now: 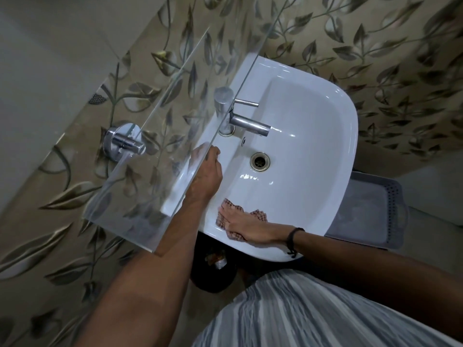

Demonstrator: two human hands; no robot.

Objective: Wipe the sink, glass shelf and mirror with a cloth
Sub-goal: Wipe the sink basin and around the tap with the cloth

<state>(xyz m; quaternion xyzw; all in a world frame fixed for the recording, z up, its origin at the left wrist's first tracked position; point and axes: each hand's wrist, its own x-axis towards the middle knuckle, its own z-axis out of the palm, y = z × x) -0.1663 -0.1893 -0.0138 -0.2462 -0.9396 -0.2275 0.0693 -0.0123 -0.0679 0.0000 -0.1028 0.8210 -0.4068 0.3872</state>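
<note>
Pressed cloth (pixel 231 216) flat under right hand (pixel 240 222), fingers together, on sink (pixel 313 136) rim at lower centre; left hand (pixel 205 176) seemingly curled on rim; shelf, mirror probably left.

Noted a chrome faucet (pixel 246 122) above the drain (pixel 260 161), leaf-patterned wall tiles (pixel 350 41), and a grey perforated basket (pixel 368 211) on my floor.

- Your left hand (pixel 206 176) reaches far forward on a long, straight arm, with its fingers curled in.
- Your right hand (pixel 240 225) lies flat, palm down, fingers spread out.
- Your right wrist has a dark band (pixel 293 240).
</note>
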